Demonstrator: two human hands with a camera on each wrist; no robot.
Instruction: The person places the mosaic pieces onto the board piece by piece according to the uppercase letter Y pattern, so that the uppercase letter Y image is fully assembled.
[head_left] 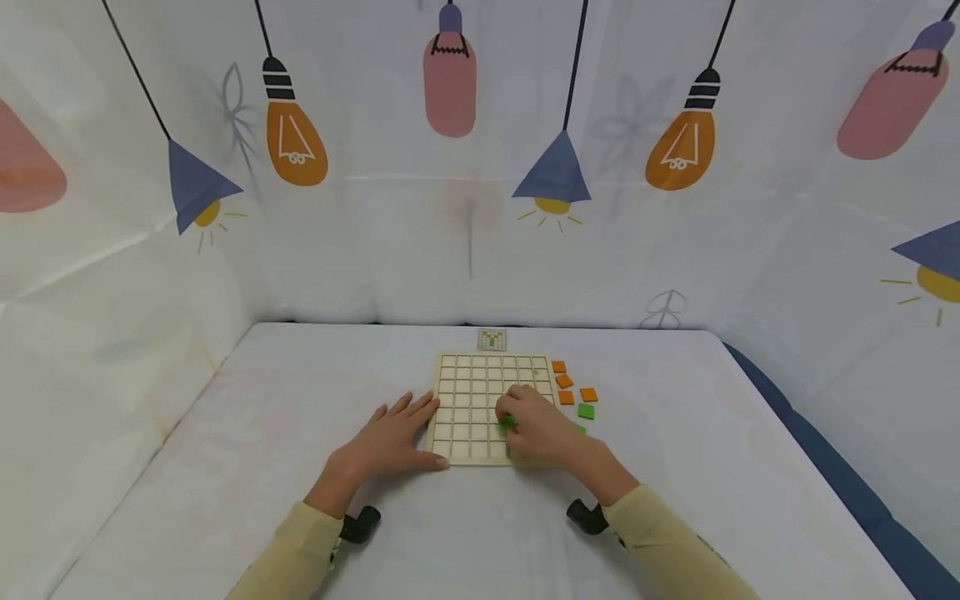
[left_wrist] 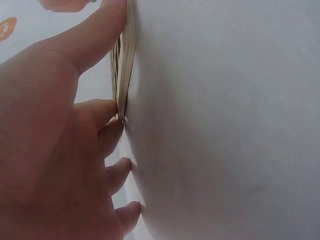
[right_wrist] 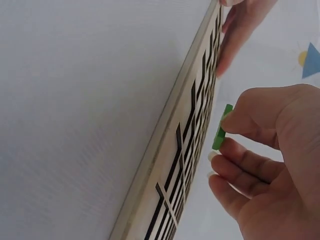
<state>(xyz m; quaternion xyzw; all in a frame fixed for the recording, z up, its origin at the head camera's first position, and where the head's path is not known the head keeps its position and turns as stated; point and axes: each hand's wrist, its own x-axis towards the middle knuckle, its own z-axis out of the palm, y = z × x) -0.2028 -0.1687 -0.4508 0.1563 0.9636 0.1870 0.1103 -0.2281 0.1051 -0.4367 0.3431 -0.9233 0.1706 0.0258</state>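
Observation:
A wooden grid board [head_left: 470, 400] with square cells lies flat on the table. My left hand [head_left: 397, 437] rests at its left side, fingers spread, with the thumb on the near left corner; in the left wrist view the thumb and a fingertip touch the board's edge [left_wrist: 127, 60]. Over the lower right part of the board, my right hand [head_left: 540, 425] pinches a green square tile [right_wrist: 222, 127] between thumb and fingers. The right wrist view shows that tile tilted on edge, close over the grid. Part of the board is hidden under the right hand.
Several orange tiles [head_left: 588, 394] lie along the board's right side, with a green tile [head_left: 586, 411] below them and another partly behind the right wrist. A small patterned card [head_left: 492, 339] lies beyond the far edge. A white printed curtain [head_left: 360, 250] hangs behind the table.

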